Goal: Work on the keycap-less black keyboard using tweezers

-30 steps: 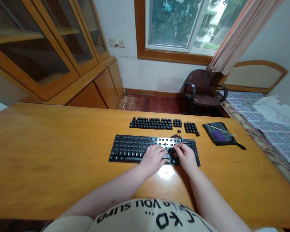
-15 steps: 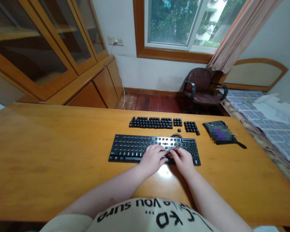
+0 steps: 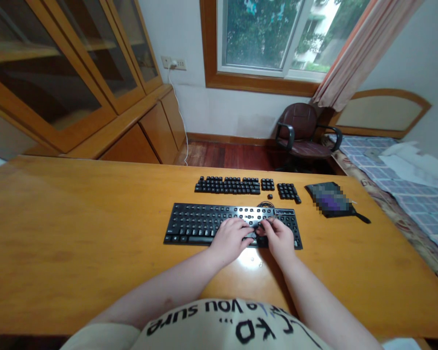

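A black keyboard (image 3: 193, 222) lies on the wooden desk, its left part fitted with keycaps and many bare key posts showing toward the right. My left hand (image 3: 230, 238) rests over its lower middle, thumb and forefinger apart, fingertips at the keys. Just to the right, my right hand (image 3: 280, 238) is over the number-pad side with thumb and forefinger pinched together. Whatever small dark thing may be between those fingertips is too small to make out. Behind the keyboard, loose black keycaps (image 3: 228, 185) stand grouped in rows, and a single keycap (image 3: 270, 196) sits apart.
On the desk's right lies a dark pouch (image 3: 328, 200) with a strap, partly pixelated. A coiled cable (image 3: 265, 204) shows behind the keyboard. Beyond the desk (image 3: 76, 218) stand an office chair (image 3: 302, 129), a bed (image 3: 379, 150) and a glass-fronted cabinet (image 3: 109, 107).
My right hand has shifted slightly, its fingertips drawing a little away from my left hand. My left hand stays nearly in place.
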A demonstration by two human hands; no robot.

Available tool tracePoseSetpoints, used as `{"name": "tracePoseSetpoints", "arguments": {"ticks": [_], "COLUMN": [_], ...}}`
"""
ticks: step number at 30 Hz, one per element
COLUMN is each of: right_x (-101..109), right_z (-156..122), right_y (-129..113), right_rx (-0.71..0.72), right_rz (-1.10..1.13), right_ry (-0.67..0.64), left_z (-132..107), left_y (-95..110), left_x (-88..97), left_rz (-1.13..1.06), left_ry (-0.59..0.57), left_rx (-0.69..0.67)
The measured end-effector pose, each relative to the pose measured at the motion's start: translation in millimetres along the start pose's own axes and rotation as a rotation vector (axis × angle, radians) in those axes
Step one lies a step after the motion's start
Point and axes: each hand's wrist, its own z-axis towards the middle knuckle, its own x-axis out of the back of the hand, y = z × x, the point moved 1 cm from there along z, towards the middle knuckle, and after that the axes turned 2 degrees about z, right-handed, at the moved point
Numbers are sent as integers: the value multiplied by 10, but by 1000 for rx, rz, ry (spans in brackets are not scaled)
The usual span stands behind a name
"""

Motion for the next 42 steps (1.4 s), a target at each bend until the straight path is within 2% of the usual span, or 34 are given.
{"name": "tracePoseSetpoints", "arguments": {"ticks": [4, 7, 9, 14, 18, 26, 42], "right_x": [-18, -14, 2, 38, 41, 28, 68], "right_z": [14, 4, -15, -88, -117, -156, -188], "right_y": [13, 9, -9, -95, -132, -178, -114], "right_rx": [-35, -8, 95, 535, 672, 788, 917], "right_rz": [77, 44, -65, -375, -455, -536, -455], "right_ry": [-47, -75, -97, -145, -166, -201, -299], "left_z": [0, -1, -3, -4, 0, -10, -18], "left_y": [-6, -6, -4, -3, -5, -13, 19], "left_x": [-3, -5, -7, -8, -12, -47, -31], "left_rz": [4, 3, 4, 18, 15, 1, -49], "left_ry": [1, 6, 8, 5, 6, 6, -32], "left_rx": [-1, 3, 2, 7, 3, 4, -24]}}
